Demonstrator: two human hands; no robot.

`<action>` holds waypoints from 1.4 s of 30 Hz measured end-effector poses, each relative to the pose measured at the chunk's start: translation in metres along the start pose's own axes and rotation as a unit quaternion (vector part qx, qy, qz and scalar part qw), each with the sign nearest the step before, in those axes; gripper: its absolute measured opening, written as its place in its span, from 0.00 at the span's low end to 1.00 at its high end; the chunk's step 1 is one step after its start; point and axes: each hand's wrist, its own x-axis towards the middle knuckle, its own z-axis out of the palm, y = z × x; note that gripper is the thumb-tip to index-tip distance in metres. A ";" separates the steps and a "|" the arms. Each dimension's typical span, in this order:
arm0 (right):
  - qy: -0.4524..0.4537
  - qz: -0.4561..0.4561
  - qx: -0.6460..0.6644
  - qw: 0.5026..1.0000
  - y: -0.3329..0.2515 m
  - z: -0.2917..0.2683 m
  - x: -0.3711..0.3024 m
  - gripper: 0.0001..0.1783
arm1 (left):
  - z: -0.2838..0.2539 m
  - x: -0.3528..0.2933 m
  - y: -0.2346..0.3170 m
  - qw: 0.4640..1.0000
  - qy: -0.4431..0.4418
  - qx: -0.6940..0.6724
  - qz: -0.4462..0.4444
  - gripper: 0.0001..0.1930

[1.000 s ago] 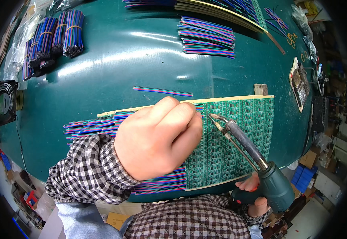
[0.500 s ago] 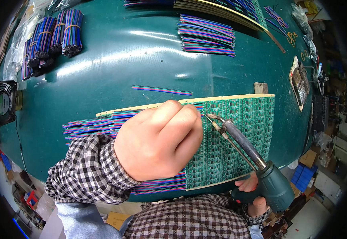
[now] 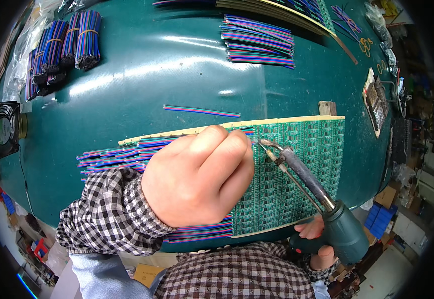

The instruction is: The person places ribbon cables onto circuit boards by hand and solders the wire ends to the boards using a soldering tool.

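My left hand (image 3: 197,179) is closed over the left part of a panel of green circuit boards (image 3: 296,174). Its fingertips pinch the end of a multicolour ribbon wire (image 3: 248,131), mostly hidden beneath the hand. My right hand (image 3: 319,236) grips the dark green handle of a soldering iron (image 3: 344,231) with a thin solder feed tube alongside its barrel. The iron's bent tip touches or nearly touches the boards just right of my left fingertips. Rows of ribbon wires (image 3: 112,159) stick out leftward from the panel under my left forearm.
One loose ribbon wire (image 3: 202,111) lies beyond the panel. A pile of wires (image 3: 259,42) is farther back; rubber-banded bundles (image 3: 87,40) are at the far left. A fan (image 3: 5,128) stands left, a soldering iron stand (image 3: 375,102) right. A metal block (image 3: 327,108) touches the panel's far edge.
The soldering iron's tip has shifted very slightly at the boards. Both hands otherwise keep their places, and the view has moved a little.
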 end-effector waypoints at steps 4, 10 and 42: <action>0.010 -0.001 0.012 1.000 -0.002 0.002 -0.001 0.47 | 0.000 0.000 0.000 1.000 -0.005 -0.003 -0.004 0.15; 0.026 0.012 0.020 0.999 -0.003 0.000 0.002 0.45 | 0.001 0.002 -0.002 1.000 -0.002 0.010 0.008 0.15; 0.039 0.074 -0.010 0.996 -0.006 0.007 0.000 0.39 | 0.009 -0.004 0.000 0.999 0.041 0.028 0.006 0.16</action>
